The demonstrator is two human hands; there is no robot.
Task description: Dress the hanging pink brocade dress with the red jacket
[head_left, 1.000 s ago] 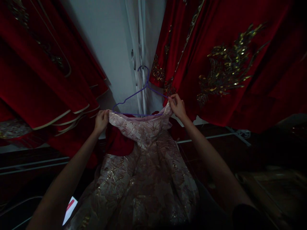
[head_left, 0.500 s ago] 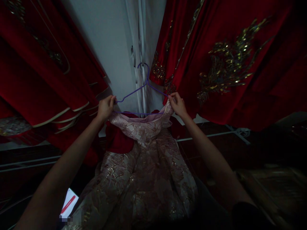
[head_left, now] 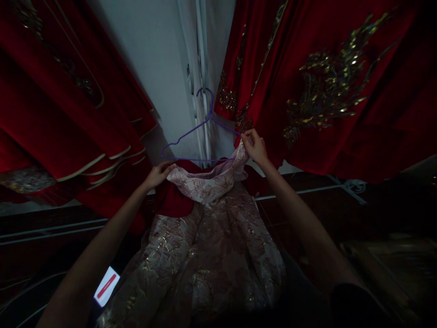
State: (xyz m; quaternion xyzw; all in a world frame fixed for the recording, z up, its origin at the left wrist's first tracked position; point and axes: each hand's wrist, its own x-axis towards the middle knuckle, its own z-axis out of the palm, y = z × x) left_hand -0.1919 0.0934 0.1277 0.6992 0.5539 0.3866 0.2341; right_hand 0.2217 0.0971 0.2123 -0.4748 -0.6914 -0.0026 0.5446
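A pale pink and gold brocade dress hangs down in front of me, with a wide off-shoulder neckline. My left hand is closed on the left shoulder edge of the dress, below and apart from the left end of a purple wire hanger. At the upper right, my right hand pinches the other shoulder edge together with the hanger's right end. The hanger's left arm is bare, and its lower bar runs just above the neckline. Dark red cloth shows behind the dress at the left.
Red garments with pale piping hang on the left. More red garments with gold sequin embroidery hang on the right. Between them are a pale wall and white upright rails. A white card with a red mark lies at lower left.
My left hand has moved down and slightly right, taking the dress's left shoulder off the hanger's left end. The right hand keeps its hold almost in place.
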